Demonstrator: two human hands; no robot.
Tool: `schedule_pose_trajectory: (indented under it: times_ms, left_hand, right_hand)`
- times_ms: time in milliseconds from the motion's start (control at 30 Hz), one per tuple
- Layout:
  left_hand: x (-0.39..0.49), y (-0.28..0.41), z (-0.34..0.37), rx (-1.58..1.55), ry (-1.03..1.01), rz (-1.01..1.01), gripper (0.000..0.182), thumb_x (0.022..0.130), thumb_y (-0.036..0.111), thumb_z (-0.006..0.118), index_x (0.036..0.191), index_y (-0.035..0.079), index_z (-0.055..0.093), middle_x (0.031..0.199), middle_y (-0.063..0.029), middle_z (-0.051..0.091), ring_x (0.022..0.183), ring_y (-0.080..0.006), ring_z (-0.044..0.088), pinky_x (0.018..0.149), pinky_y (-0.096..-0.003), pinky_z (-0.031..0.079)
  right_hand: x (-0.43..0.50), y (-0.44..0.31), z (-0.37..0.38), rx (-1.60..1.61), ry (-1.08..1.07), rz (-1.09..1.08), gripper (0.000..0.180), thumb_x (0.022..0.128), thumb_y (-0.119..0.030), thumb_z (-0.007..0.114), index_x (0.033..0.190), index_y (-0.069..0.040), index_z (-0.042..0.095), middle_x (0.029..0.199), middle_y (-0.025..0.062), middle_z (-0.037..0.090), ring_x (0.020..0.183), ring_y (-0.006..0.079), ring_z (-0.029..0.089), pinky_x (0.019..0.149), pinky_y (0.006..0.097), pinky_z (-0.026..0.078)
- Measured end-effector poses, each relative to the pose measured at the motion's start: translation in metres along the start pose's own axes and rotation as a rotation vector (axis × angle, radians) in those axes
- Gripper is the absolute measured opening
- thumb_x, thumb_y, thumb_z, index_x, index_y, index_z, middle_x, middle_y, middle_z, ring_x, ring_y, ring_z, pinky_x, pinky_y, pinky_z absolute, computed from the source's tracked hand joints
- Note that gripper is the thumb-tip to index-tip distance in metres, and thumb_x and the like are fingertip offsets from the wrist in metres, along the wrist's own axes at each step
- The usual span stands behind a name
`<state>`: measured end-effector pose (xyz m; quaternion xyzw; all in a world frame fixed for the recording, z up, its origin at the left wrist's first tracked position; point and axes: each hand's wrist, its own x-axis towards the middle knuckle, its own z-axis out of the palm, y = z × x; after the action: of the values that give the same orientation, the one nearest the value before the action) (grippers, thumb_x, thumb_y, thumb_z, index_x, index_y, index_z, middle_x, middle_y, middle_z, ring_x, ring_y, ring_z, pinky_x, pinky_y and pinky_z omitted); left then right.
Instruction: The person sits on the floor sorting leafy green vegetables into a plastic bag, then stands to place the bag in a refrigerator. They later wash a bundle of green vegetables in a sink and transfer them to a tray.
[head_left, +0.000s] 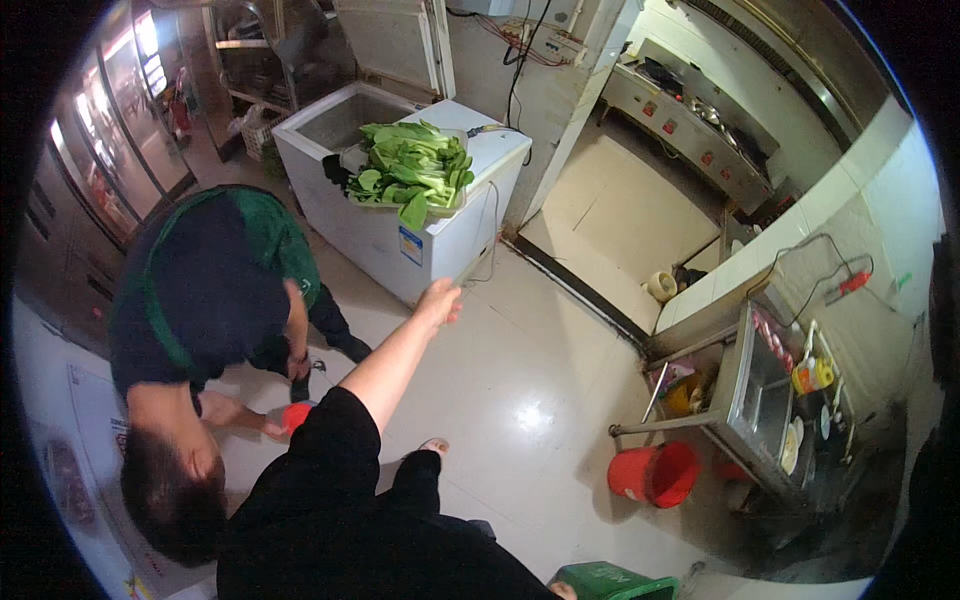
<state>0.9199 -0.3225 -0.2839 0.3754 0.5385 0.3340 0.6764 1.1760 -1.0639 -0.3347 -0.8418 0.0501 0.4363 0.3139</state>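
My left hand (439, 304) reaches out over the floor, short of the white chest freezer (360, 206). Its fingers look curled, and I see nothing in them. On the freezer top sits a shallow tray (448, 213) heaped with leafy green vegetables (412, 165). Only a small part of my right hand (564, 591) shows at the bottom edge, beside a green plastic bin (611, 581). Whether it grips the bin cannot be made out. To my left a co-worker (202, 277) bends low, with a red object (296, 417) at one hand.
The freezer's lid (397, 37) stands raised. At the right, a red bucket (645, 476) is on the floor by a stainless steel sink table (750, 397). Beyond a doorway with a dark sill (577, 289) is a cooking range (686, 127). Glass-doored cabinets (124, 120) line the far left.
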Motion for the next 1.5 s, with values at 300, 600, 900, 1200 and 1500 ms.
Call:
schedule_pose_trajectory:
  times_ms: [300, 600, 900, 1200, 1500]
  left_hand:
    - [0.199, 0.034, -0.041, -0.515, 0.249, -0.080, 0.074, 0.091, 0.051, 0.057, 0.146, 0.007, 0.032, 0.134, -0.0179, 0.051, 0.101, -0.0291, 0.064, 0.076, -0.0397, 0.055]
    - [0.244, 0.080, -0.060, -0.835, 0.289, -0.022, 0.083, 0.087, 0.059, 0.062, 0.147, 0.010, 0.031, 0.144, -0.0126, 0.040, 0.126, -0.0328, 0.048, 0.102, -0.0509, 0.042]
    - [0.242, 0.071, -0.097, -0.972, 0.194, -0.016, 0.038, 0.082, 0.015, 0.061, 0.117, 0.007, 0.048, 0.126, -0.0126, 0.047, 0.121, -0.0329, 0.049, 0.096, -0.0537, 0.045]
    - [0.129, 0.100, -0.096, -0.773, 0.081, -0.102, 0.030, 0.083, 0.016, 0.060, 0.110, 0.005, 0.055, 0.112, -0.0133, 0.061, 0.101, -0.0312, 0.060, 0.088, -0.0493, 0.048]
    - [0.003, 0.151, -0.108, -0.577, -0.228, -0.330, 0.041, 0.080, 0.012, 0.056, 0.121, 0.003, 0.057, 0.122, -0.0109, 0.062, 0.113, -0.0296, 0.058, 0.095, -0.0495, 0.047]
  right_hand:
    - [-0.056, -0.177, 0.087, -0.290, 0.025, 0.103, 0.053, 0.085, -0.044, 0.062, 0.127, -0.012, 0.059, 0.114, 0.0185, 0.063, 0.107, 0.0218, 0.057, 0.093, 0.0389, 0.044]
    - [0.029, -0.244, 0.119, -0.075, -0.065, -0.028, 0.044, 0.093, -0.011, 0.058, 0.133, 0.004, 0.047, 0.099, 0.0143, 0.066, 0.085, 0.0244, 0.068, 0.070, 0.0338, 0.055]
    - [0.033, -0.243, 0.107, -0.119, -0.086, 0.092, 0.043, 0.093, -0.014, 0.059, 0.131, 0.002, 0.050, 0.097, 0.0128, 0.066, 0.084, 0.0236, 0.069, 0.067, 0.0344, 0.055]
    - [-0.014, -0.236, 0.113, -0.479, -0.028, -0.018, 0.047, 0.091, -0.033, 0.058, 0.127, -0.004, 0.057, 0.084, 0.0112, 0.072, 0.071, 0.0185, 0.068, 0.069, 0.0334, 0.054]
    - [-0.191, -0.242, 0.138, -0.265, 0.105, 0.097, 0.045, 0.091, -0.031, 0.058, 0.127, -0.006, 0.059, 0.093, 0.0140, 0.072, 0.086, 0.0228, 0.069, 0.080, 0.0352, 0.053]
